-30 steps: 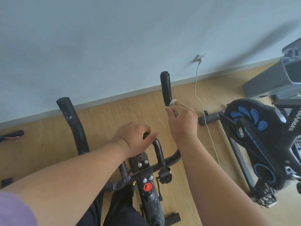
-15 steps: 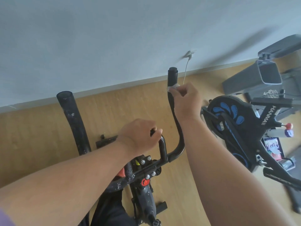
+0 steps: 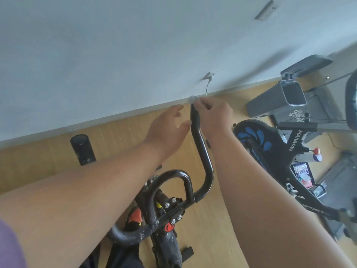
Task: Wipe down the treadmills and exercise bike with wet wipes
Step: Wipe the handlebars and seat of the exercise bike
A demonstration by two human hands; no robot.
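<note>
Standing over my exercise bike (image 3: 170, 219) on a light wood-look floor (image 3: 119, 140), with a plain pale wall (image 3: 116, 55) and a white baseboard running along the back. A wall socket (image 3: 209, 76) has a thin white cable hanging off it.

My right hand (image 3: 214, 117) is up at the tip of the right handlebar horn (image 3: 201, 144), pinching a small white wet wipe (image 3: 192, 98) against the end of it. My left hand (image 3: 168, 130) hovers just beside the same bar, fingers loose and spread, holding nothing.

Bars are glossy black tube, curved, with a looped centre grip. The lower left part of the bar looks scuffed and speckled with whitish marks. The left horn (image 3: 83, 149) has a matte foam-looking sleeve. Silver bolts on the clamp, plus a red knob (image 3: 169, 227) below.

On the right there's a second bike (image 3: 270, 144), black with blue teardrop shapes on the flywheel cover and "HANMA" printed in white on the frame. Behind it sits a grey treadmill (image 3: 280, 99), its console tipped towards me. Other lettering there is too blurry to read.
</note>
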